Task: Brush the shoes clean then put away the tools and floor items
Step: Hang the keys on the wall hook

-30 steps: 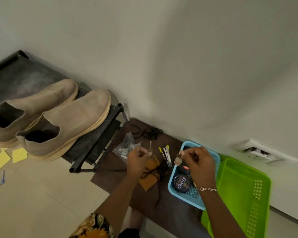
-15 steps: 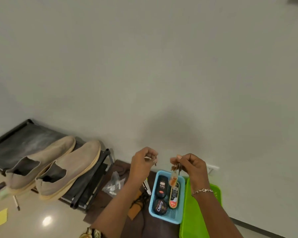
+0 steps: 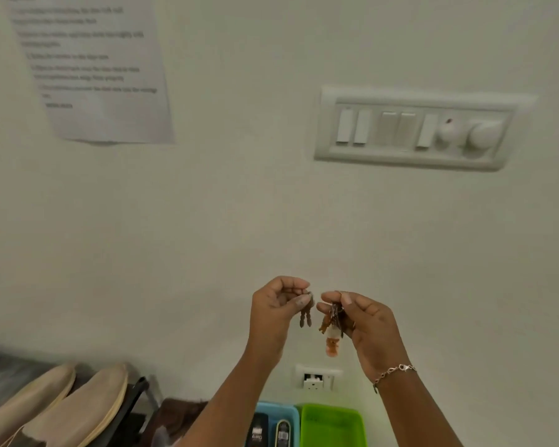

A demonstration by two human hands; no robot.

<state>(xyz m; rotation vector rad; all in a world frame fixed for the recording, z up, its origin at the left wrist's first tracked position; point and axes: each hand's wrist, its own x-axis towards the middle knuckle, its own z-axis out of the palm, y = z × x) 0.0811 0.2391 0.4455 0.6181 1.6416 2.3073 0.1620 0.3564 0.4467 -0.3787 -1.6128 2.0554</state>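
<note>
**Head view.** Now faces the pale wall rather than the floor. Raised well above the light blue plastic basket since 1.0 s ago.

- Pinches, with the left hand, 2 small dark brown metal keys between thumb and fingertips.
- Grips, with the right hand, a bunch of metal keys with a dangling orange-pink charm, fingers curled round the top.
- Holds both sets just apart, not touching. Previously held low over that basket.
- Leaves the 2 beige suede slip-on boots side by side on the black metal shoe rack, lower left.

**Judgement.** Suggests brushing finished and tidying under way. Probably calls for joining or stowing the keys next. Keep both grips firm to avoid dropping small keys.
</note>
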